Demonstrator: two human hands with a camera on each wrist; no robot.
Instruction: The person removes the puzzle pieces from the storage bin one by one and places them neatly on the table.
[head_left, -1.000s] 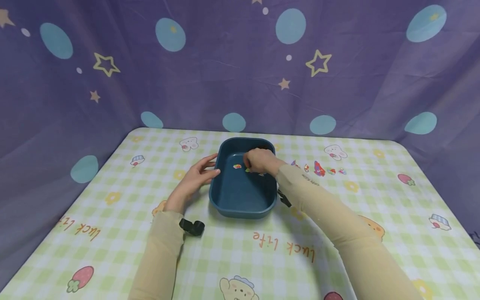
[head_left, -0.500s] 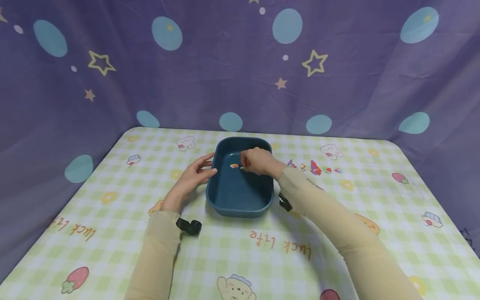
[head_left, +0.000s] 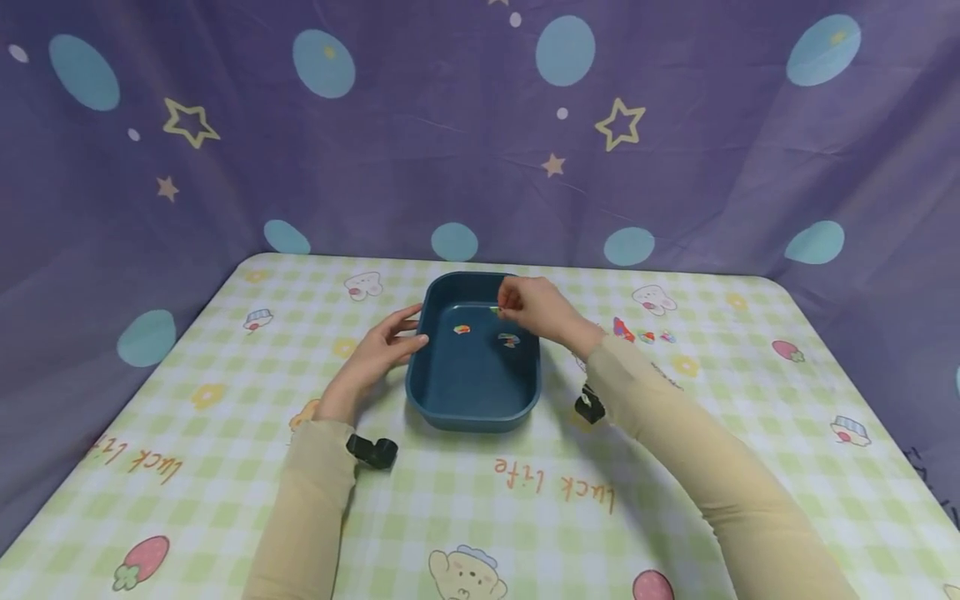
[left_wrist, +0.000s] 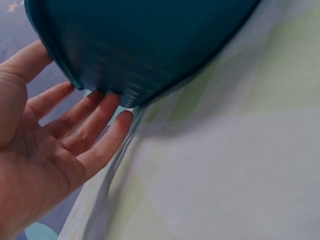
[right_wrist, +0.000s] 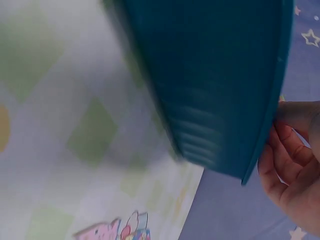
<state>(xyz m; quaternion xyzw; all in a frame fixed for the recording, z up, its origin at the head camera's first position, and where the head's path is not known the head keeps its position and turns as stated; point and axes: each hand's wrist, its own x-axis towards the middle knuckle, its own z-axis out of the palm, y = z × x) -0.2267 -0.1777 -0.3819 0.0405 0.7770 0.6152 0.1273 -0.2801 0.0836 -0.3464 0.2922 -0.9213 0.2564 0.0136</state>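
Note:
A deep blue-green plastic bin (head_left: pixel 472 423) stands on the checked tablecloth. My left hand (head_left: pixel 378 354) rests against its left side, thumb near the rim and fingers spread along the outer wall; in the left wrist view the fingers (left_wrist: pixel 90 120) are nearly straight. Above the bin's back right part, my right hand (head_left: pixel 536 308) pinches a small yellow-green flat piece (head_left: pixel 495 309), mostly hidden by the fingertips. On the bin floor lie a small orange and white piece (head_left: pixel 461 330) and a pale multicoloured patch (head_left: pixel 509 340), perhaps more than one piece.
Several small colourful cut-out pieces, among them a red one (head_left: pixel 623 328), sit on the cloth right of the bin, partly behind my right sleeve (head_left: pixel 675 433). A purple patterned curtain (head_left: pixel 480 167) hangs behind the table.
My right hand has risen from the bin floor toward the right rim, pinching the small piece. The pale patch beneath it now shows. My left hand stays on the bin.

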